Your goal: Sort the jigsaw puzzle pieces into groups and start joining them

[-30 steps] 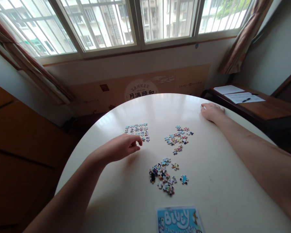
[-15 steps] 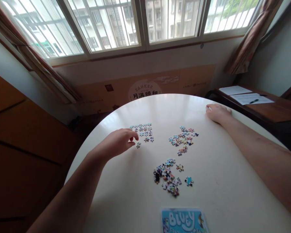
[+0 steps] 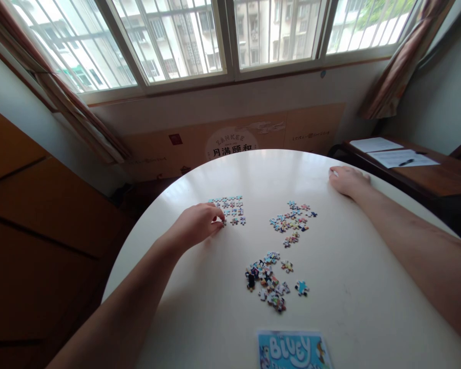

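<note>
My left hand [image 3: 202, 221] reaches over the white round table with thumb and forefinger pinched on a small jigsaw piece [image 3: 224, 223]. The fingers partly hide that piece. It lies at the left end of the nearest row of jigsaw pieces [image 3: 234, 211], which are laid out in several short lines. My fingers cover part of the rows' left side. My right hand [image 3: 349, 181] rests on the table near its far right edge, fingers curled in and away from the pieces. Nothing shows in it.
A loose group of jigsaw pieces [image 3: 292, 222] lies right of the rows. Closer to me is a heaped pile [image 3: 267, 279], with a blue piece [image 3: 301, 288] beside it. A blue "Bluey" box or card [image 3: 292, 351] is at the bottom. Papers [image 3: 403, 158] lie on a brown side table.
My left hand has moved slightly right. The single piece that lay below the rows now sits at the left end of the nearest row, under my fingertips. The right hand stays put.
</note>
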Demonstrator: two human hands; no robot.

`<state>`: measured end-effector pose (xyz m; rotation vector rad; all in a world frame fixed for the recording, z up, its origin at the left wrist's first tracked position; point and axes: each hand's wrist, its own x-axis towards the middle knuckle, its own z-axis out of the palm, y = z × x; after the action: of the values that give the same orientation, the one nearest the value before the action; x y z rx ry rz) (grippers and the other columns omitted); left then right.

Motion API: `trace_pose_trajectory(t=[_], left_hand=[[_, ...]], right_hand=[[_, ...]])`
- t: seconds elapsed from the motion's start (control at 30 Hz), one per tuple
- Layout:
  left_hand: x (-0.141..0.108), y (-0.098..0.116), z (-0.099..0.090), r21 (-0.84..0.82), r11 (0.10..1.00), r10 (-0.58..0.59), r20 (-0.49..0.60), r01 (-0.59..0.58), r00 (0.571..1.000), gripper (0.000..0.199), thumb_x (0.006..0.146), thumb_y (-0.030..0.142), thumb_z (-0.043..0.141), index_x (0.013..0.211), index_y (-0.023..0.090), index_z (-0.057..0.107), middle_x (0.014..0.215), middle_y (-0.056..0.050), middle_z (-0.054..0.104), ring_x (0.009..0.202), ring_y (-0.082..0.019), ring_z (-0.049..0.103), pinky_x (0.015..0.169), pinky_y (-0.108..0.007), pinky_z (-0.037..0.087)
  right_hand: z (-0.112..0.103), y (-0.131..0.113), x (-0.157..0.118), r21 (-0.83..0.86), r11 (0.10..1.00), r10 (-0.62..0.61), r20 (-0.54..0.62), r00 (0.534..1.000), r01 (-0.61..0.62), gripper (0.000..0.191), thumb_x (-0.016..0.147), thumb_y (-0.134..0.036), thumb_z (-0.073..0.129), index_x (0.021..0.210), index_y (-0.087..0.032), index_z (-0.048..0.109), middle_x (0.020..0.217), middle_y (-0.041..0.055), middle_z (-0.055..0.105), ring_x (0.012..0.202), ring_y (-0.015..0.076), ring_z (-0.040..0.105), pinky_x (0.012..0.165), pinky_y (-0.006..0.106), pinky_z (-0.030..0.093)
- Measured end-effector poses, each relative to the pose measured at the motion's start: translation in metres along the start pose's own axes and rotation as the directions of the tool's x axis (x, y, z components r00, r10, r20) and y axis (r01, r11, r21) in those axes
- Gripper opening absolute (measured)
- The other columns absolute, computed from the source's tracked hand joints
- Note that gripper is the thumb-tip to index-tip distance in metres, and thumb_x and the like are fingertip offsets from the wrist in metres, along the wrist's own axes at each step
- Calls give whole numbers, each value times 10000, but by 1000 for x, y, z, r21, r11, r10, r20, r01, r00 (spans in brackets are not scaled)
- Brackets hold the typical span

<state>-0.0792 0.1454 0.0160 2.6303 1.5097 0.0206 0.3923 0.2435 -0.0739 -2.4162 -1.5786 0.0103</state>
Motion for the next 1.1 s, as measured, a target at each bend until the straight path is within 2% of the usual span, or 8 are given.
trace_pose_trajectory(t=[0.5, 0.87, 0.97, 1.1], left_hand=[[3, -1, 8, -8, 999, 42, -58, -43, 997, 176, 860, 199, 629, 937, 261, 775, 934, -19, 718, 803, -190, 636, 681, -279, 432], [1, 3, 5, -6, 999, 33, -68, -33, 997, 150, 863, 214, 625, 919, 245, 760, 939, -17, 716, 786, -175, 636, 670, -276, 436], [-2, 14, 2, -11, 996, 83, -125, -85, 989, 146, 893, 235, 610, 913, 228, 755, 946, -23, 717, 746, -158, 626, 656, -275, 441], [-10, 44, 1, -82, 974, 199, -153, -213, 968, 138, 916, 230, 622, 926, 232, 760, 958, -21, 721, 738, -146, 635, 684, -284, 472]], right_hand=[[-1, -1, -3, -4, 1000, -6, 4, 1000, 6, 485, 973, -426, 334, 1355, -299, 604, 1443, 125, 570, 1300, 384, 513, 1060, 650, 378], [-3, -1, -3, -8, 1000, 5, 8, 1000, -5, 475, 976, -445, 339, 1357, -324, 595, 1446, 109, 569, 1314, 370, 498, 1073, 637, 368], [-3, -1, -3, -2, 1000, 4, 6, 1000, -4, 473, 976, -443, 339, 1353, -321, 596, 1435, 117, 575, 1301, 376, 504, 1063, 651, 369], [-3, -1, -2, 4, 1000, 2, 5, 1000, -2, 475, 972, -453, 334, 1339, -318, 604, 1429, 122, 576, 1295, 385, 503, 1052, 656, 375]])
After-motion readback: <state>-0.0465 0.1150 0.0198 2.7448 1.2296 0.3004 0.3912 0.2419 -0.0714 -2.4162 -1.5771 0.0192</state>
